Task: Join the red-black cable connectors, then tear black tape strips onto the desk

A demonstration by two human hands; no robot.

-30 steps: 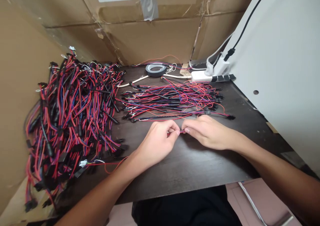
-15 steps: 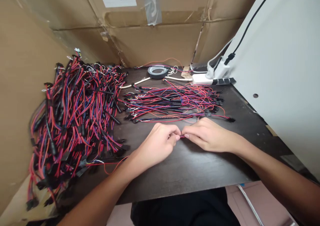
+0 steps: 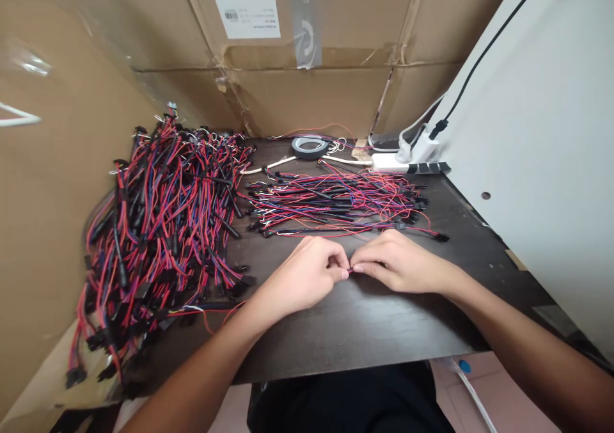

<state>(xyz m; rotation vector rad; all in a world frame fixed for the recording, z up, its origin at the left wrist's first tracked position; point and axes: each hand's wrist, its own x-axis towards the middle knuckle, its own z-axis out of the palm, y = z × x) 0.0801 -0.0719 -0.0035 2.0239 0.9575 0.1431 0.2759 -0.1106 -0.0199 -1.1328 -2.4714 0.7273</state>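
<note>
Over the dark table (image 3: 364, 330), my left hand (image 3: 314, 270) and my right hand (image 3: 400, 263) meet almost fingertip to fingertip. Each pinches the same thin red-and-dark wire (image 3: 350, 269), of which only a short bit shows between the fingers. The rest of it is hidden by my hands. Just beyond my knuckles lies a flat bundle of red, blue and black wire harnesses (image 3: 330, 203) with black connectors. Under my left forearm, a harness with a red wire loop (image 3: 207, 321) sticks out toward the table's front.
A large heap of wire harnesses (image 3: 177, 209) covers the left side. Behind the bundle are a roll of black tape (image 3: 310, 148) and a white power strip (image 3: 388, 162) with plugs. Cardboard (image 3: 316, 100) walls the back and left; a white panel (image 3: 532, 132) stands at right.
The camera view has shifted a little, so the scene sits slightly lower and further right. My hands stay together on the wire, fingertips a bit closer.
</note>
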